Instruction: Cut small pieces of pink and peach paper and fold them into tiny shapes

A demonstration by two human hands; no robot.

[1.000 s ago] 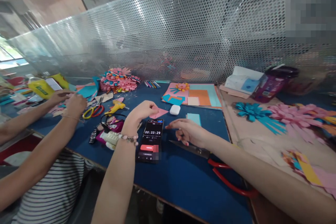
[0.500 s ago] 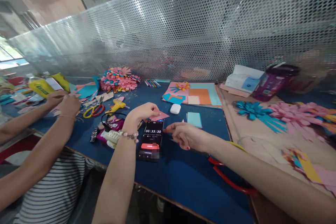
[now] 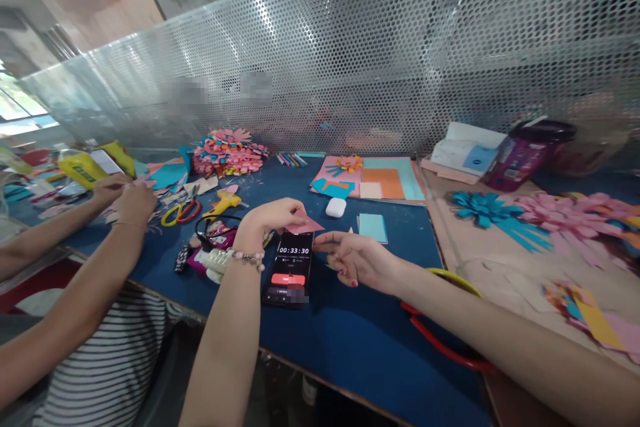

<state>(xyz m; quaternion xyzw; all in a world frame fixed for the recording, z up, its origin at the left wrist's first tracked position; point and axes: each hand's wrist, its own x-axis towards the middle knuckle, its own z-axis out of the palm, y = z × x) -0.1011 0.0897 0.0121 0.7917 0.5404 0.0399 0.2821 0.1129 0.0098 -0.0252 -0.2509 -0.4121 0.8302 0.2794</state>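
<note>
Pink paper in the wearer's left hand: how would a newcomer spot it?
On the blue table, find the lit phone. At its far end, the wearer's left hand holds the pink paper. It is held and pointed, unlike the square-cornered sheets behind.

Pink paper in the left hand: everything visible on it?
The pink paper is a plain, matte-looking piece tapering to a point at picture right. The left hand pinches its left side, partly covering it. It overlaps the top end of the lit smartphone in view; contact between them and any fold are unclear. The right hand is close by, below its point in the picture.
</note>
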